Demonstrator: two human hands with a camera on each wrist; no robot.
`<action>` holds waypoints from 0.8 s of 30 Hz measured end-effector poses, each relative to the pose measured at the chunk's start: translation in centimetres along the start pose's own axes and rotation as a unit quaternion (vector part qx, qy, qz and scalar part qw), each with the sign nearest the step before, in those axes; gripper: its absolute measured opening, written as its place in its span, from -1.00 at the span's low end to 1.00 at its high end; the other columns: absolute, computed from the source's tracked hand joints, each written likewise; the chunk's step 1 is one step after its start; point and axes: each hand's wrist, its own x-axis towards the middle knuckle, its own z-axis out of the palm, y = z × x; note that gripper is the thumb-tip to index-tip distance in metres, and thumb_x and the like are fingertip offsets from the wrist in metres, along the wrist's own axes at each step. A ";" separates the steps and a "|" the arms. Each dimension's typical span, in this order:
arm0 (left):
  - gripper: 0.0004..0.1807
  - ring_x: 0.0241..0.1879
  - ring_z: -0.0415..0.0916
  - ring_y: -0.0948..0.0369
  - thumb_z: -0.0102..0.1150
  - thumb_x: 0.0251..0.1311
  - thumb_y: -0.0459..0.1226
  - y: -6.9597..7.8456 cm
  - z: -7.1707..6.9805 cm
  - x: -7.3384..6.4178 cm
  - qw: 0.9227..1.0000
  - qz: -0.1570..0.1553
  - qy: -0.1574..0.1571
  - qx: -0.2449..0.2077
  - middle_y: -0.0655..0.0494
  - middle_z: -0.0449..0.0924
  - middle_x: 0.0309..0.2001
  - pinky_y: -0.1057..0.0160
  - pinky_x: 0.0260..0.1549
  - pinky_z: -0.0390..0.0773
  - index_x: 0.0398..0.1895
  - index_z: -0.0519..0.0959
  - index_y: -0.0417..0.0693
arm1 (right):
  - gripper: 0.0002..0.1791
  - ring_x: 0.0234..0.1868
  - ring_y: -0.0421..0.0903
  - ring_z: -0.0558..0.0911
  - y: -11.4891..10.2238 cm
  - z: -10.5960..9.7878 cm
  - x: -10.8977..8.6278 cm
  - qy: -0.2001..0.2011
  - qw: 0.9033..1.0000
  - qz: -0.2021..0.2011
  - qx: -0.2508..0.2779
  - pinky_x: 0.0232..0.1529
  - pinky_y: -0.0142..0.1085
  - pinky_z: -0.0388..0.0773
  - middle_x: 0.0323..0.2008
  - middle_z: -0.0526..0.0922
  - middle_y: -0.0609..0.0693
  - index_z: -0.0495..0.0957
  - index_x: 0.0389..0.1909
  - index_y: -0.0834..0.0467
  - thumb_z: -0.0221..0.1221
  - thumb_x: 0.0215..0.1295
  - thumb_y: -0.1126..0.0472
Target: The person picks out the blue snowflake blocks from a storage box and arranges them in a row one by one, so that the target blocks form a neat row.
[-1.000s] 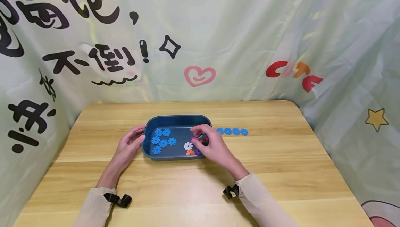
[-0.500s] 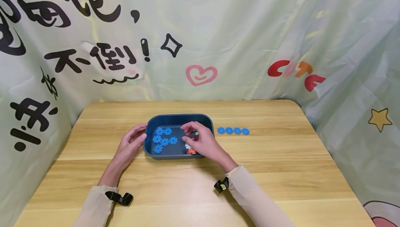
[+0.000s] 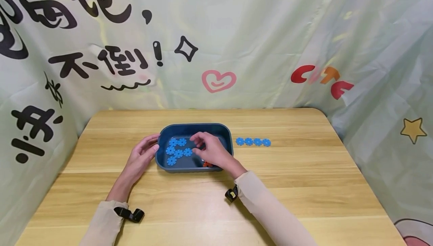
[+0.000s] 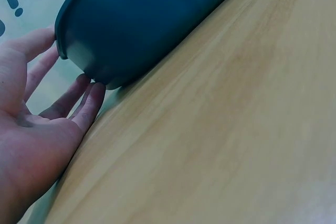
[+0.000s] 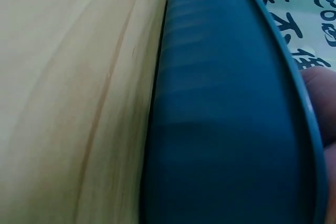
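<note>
A dark blue tray stands on the table, and my left hand touches its left end. In the left wrist view, the fingers of that hand are fairly straight against the tray's end wall. My right hand hovers over the tray's right half, thumb and fingers apart, with nothing visible between them. Blue snowflake-shaped discs lie in the tray's left half. Below the right hand an orange disc shows, largely covered. The right wrist view catches mainly the tray's outer wall.
To the right of the tray, several blue snowflake discs form a row on the wooden table. Behind the table hangs a printed cloth. A small black camera sits on each wrist, such as the left wrist camera.
My right hand has moved left over the tray; the white, purple and pink discs seen earlier are now mostly or wholly covered by it. The left hand stays at the tray's end.
</note>
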 end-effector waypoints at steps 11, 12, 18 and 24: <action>-0.47 0.29 0.35 0.10 0.10 0.53 -0.26 0.1 0.1 0.0 1.000 -0.003 0.002 0.001 -0.14 0.31 0.38 0.33 0.16 0.56 0.49 0.32 -0.17 | -0.66 -0.11 -0.09 0.55 0.4 1.1 2.0 -0.047 0.997 0.047 -0.049 -0.02 -0.31 0.60 -0.09 0.60 0.08 0.59 0.11 0.20 0.35 0.35 0.31; -0.47 0.29 0.35 0.09 0.10 0.53 -0.27 0.1 0.2 0.0 1.000 -0.002 0.001 0.000 -0.15 0.31 0.38 0.33 0.16 0.56 0.49 0.32 -0.17 | -0.66 -0.10 -0.10 0.55 0.5 1.2 2.1 -0.052 0.996 0.053 -0.057 -0.01 -0.31 0.60 -0.08 0.60 0.07 0.60 0.10 0.19 0.36 0.34 0.30; -0.46 0.30 0.35 0.10 0.10 0.53 -0.28 0.1 0.2 0.1 1.000 -0.001 -0.002 -0.006 -0.15 0.29 0.40 0.33 0.17 0.55 0.49 0.31 -0.18 | -0.67 -0.05 -0.05 0.56 0.7 1.7 2.6 -0.069 0.992 0.054 -0.090 0.00 -0.31 0.59 -0.08 0.60 0.07 0.63 0.07 0.18 0.39 0.32 0.26; -0.46 0.29 0.36 0.12 0.11 0.52 -0.29 0.0 0.0 0.0 1.000 -0.001 0.001 -0.003 -0.14 0.30 0.40 0.33 0.17 0.55 0.49 0.32 -0.18 | -0.65 -0.09 -0.09 0.55 0.8 2.0 3.0 -0.076 0.988 0.043 -0.124 -0.02 -0.33 0.58 -0.12 0.59 0.03 0.67 0.07 0.18 0.42 0.30 0.19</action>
